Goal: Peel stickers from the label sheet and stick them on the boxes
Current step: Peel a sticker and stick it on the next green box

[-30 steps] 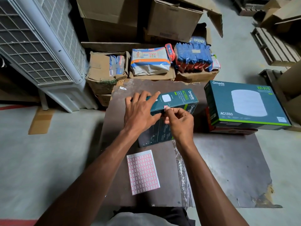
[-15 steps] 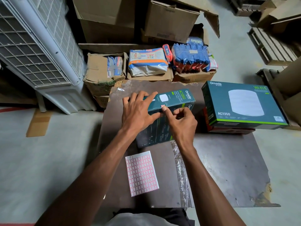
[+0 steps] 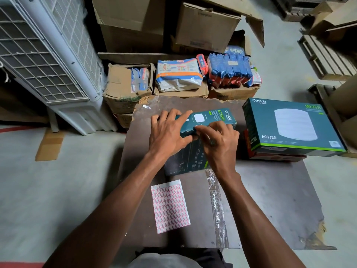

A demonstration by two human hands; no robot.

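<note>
A dark teal Omada box [image 3: 210, 118] stands on its edge on a brown board [image 3: 270, 200]. My left hand [image 3: 168, 134] grips its left end, fingers over the top and thumb on the near face. My right hand [image 3: 220, 144] presses fingertips flat on the box's top near edge; the sticker under them is hidden. The label sheet [image 3: 170, 206], white with pink-bordered stickers, lies flat on the board below my hands. A second, larger Omada box [image 3: 289, 126] lies flat to the right on a red box.
Worn cardboard cartons [image 3: 123, 88] with packets sit behind the board. A white air cooler [image 3: 48, 60] stands at the left. Wooden pallets [image 3: 324, 57] are at the far right. A strip of clear tape [image 3: 216, 206] runs down the board.
My right hand held a small sticker pinched at the box's top edge; now its fingers lie flat on that edge. My left hand stayed on the box.
</note>
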